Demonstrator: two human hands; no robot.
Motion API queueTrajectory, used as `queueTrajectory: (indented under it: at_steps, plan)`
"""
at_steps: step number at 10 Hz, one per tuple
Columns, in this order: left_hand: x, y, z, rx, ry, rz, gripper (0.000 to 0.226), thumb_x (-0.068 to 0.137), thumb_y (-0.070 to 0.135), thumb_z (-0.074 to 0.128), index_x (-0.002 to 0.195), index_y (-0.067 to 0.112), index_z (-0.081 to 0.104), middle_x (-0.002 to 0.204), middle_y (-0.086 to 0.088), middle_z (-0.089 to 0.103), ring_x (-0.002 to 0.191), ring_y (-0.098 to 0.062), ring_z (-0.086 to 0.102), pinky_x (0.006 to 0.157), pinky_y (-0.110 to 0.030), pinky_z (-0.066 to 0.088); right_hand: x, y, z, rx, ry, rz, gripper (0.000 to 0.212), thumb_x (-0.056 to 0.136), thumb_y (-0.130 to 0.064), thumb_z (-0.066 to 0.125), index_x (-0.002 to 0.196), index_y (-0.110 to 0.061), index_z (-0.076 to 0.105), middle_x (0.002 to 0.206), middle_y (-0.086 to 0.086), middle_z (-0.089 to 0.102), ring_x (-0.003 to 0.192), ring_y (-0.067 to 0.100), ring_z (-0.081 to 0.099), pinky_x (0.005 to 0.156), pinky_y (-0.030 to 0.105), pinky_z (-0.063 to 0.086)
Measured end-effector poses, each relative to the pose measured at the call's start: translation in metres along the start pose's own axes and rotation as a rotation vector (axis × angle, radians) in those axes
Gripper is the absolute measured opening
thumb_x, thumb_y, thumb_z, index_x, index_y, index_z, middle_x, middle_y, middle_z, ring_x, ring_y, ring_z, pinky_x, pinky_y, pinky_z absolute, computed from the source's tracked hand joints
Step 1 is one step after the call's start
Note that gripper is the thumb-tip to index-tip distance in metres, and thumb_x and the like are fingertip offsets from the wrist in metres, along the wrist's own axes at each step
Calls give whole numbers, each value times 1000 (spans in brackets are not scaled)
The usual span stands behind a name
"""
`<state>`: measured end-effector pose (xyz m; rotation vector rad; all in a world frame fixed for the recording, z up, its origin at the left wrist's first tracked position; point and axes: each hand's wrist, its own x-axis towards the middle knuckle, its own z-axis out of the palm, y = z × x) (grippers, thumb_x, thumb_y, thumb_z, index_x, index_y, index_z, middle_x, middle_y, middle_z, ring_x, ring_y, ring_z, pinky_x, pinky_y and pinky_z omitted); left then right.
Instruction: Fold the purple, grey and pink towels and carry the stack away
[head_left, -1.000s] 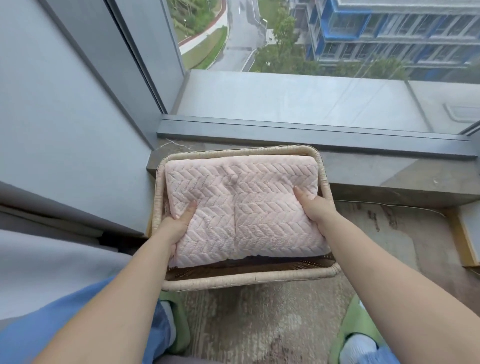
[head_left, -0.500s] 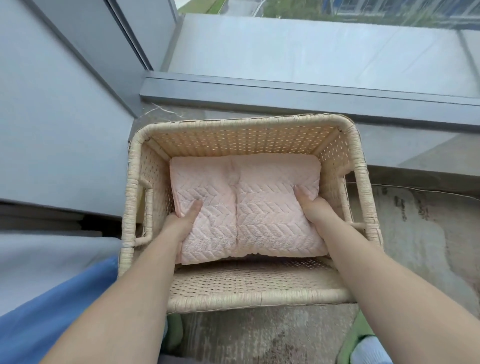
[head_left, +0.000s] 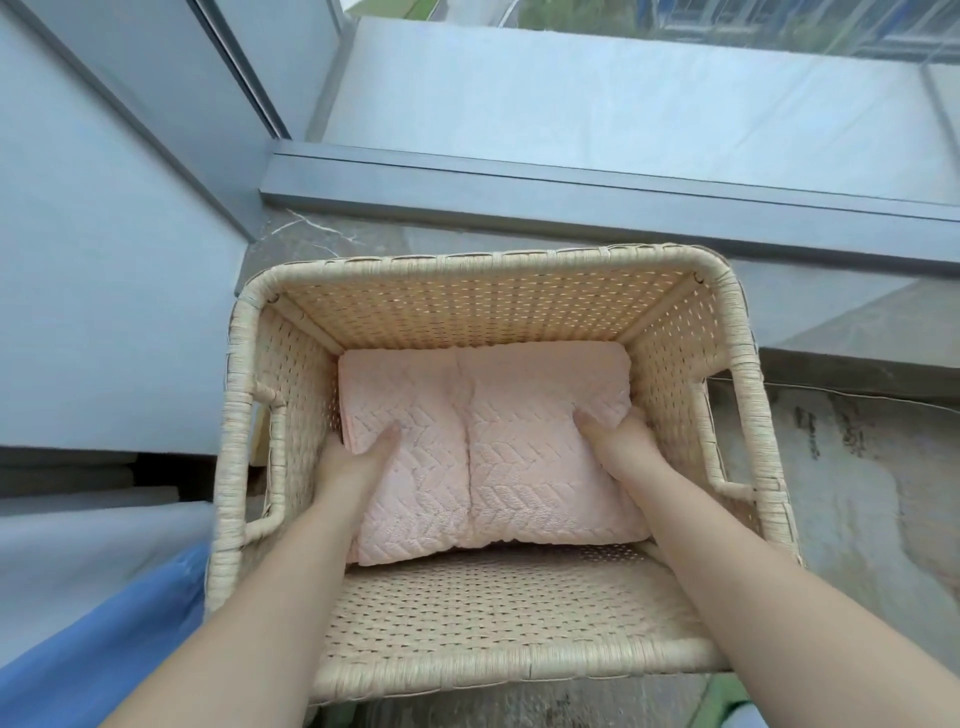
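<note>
A folded pink towel with a herringbone weave lies deep inside a woven wicker basket, topping a stack whose lower towels are hidden. My left hand grips the stack's left edge, thumb on top and fingers tucked under it. My right hand grips the right edge the same way. Both forearms reach down past the basket's near wall. The purple and grey towels cannot be seen.
The basket stands on a stone floor against a grey window sill and glass. A grey wall panel is at the left. Blue trouser fabric shows at bottom left. Handle cut-outs open in both basket sides.
The stack has gone from the basket's rim down to its bottom, both hands holding it throughout. The camera has tilted down and closer.
</note>
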<state>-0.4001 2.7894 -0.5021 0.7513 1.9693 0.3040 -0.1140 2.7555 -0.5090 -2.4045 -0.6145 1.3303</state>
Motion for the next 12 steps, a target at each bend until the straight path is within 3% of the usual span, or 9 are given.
queueTrajectory:
  at_steps: [1, 2, 3, 5, 10, 11, 12]
  plan:
    - [-19, 13, 0, 108, 148, 434, 104, 70, 59, 72, 150, 24, 14, 157, -2, 23, 142, -21, 25, 112, -40, 23, -25, -7, -8, -267, 172, -387, 101, 77, -46, 69, 149, -23, 3, 155, 8, 17, 140, 31, 22, 112, 47, 27]
    - [-18, 26, -6, 680, 37, 776, 134, 55, 76, 68, 149, 28, -13, 160, 3, -15, 146, -17, -12, 115, -36, -3, -35, -16, -17, -723, 116, -725, 133, 59, -68, 71, 148, -24, -18, 158, -1, -14, 146, 23, -12, 115, 40, 1]
    - [-6, 30, -15, 1148, -144, 828, 156, 38, 86, 64, 134, 28, -43, 148, -3, -42, 137, -24, -35, 111, -38, -18, -28, -17, -25, -1124, -97, -727, 156, 42, -82, 67, 129, -23, -48, 147, 2, -42, 135, 25, -38, 110, 39, -17]
    - [13, 16, -18, 1347, -203, 750, 164, 34, 85, 68, 135, 20, -44, 145, -9, -47, 135, -28, -38, 108, -38, -20, -8, -10, -22, -1170, -201, -595, 160, 40, -79, 71, 132, -20, -46, 142, 5, -48, 134, 24, -38, 112, 38, -11]
    - [38, -5, 4, 1372, -176, 672, 162, 39, 82, 70, 134, 17, -45, 140, -10, -52, 131, -25, -41, 108, -38, -22, 20, 5, 5, -1147, -233, -529, 155, 49, -68, 77, 125, -19, -49, 135, 4, -54, 132, 23, -40, 113, 39, -11]
    - [25, 11, 0, 1355, -217, 644, 156, 46, 71, 76, 139, 18, -38, 146, -9, -45, 139, -28, -31, 111, -38, -15, 2, -7, 3, -1124, -198, -478, 150, 56, -58, 81, 132, -19, -43, 142, 4, -49, 138, 25, -33, 117, 41, -1]
    - [6, 41, -10, 1225, -262, 589, 132, 59, 57, 78, 150, 24, -12, 157, -6, -25, 147, -30, 4, 119, -40, 14, -19, -22, -7, -1071, -162, -434, 136, 61, -48, 82, 147, -25, -20, 153, 1, -34, 146, 32, -6, 115, 46, 19]
